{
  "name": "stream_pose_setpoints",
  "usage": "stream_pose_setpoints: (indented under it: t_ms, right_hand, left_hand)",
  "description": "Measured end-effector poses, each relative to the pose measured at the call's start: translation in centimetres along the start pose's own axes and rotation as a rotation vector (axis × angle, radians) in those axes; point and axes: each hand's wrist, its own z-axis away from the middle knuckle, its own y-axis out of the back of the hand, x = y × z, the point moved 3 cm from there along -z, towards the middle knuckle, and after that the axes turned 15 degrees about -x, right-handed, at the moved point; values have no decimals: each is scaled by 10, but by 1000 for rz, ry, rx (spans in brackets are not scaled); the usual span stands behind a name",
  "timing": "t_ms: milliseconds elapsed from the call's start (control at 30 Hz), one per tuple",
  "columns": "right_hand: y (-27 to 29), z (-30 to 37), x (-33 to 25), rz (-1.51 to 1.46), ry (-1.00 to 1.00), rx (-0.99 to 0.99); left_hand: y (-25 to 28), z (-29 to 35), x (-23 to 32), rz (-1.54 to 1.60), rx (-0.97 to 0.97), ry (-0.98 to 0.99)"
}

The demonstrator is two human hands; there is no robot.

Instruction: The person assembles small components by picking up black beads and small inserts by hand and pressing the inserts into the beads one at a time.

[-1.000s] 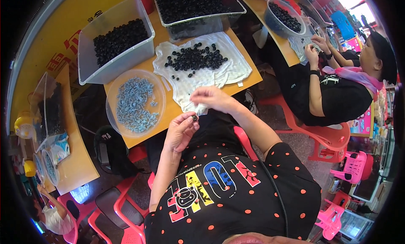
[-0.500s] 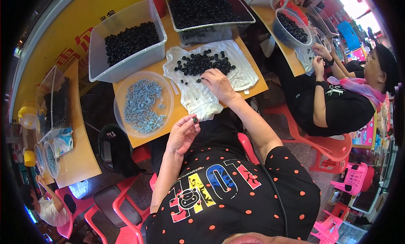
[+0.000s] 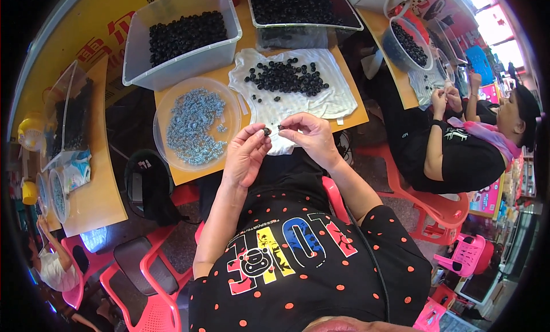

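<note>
Head view: the left hand (image 3: 245,157) pinches a small dark round bead (image 3: 266,131) between thumb and fingertips, and the right hand (image 3: 309,138) pinches a second small dark piece (image 3: 281,127) just beside it, the two hands nearly touching above the near edge of a white cloth (image 3: 338,97). On that cloth lies a loose heap of black beads (image 3: 286,77). Left of it a clear round plastic bowl (image 3: 163,111) holds pale blue-grey pieces (image 3: 195,125), all on a yellow-brown table (image 3: 195,174).

Orange-topped tables (image 3: 86,200), red plastic chairs (image 3: 146,286), pink stool (image 3: 467,257), grey speckled floor (image 3: 401,209), bright daylight upper right.
</note>
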Motion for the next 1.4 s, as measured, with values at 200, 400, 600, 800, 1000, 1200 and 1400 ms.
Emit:
stream_pose_setpoints:
  t_ms: [200, 400, 600, 800, 1000, 1200, 1400]
  right_hand:
    - [-9, -1, -17, 277, 158, -64]
    - [-13, -1, -24, 390, 247, -74]
    - [-14, 0, -22, 429, 245, -75]
    - [-10, 2, -15, 301, 17, -121]
    - [-8, 2, -3, -10, -12, -423]
    - [-15, 12, 9, -201, -68, -425]
    - [-14, 14, 22, -97, -91, -396]
  left_hand:
    - [0, 4, 0, -65, 6, -23]
    - [3, 6, -1, -94, -8, -13]
    - [3, 7, -5, -105, 17, -15]
    - [2, 8, -5, -120, -18, 22]
    - [-5, 10, -4, -20, -125, 158]
    - [3, 15, -8, -32, -144, 259]
    - [5, 14, -16, 30, -57, 260]
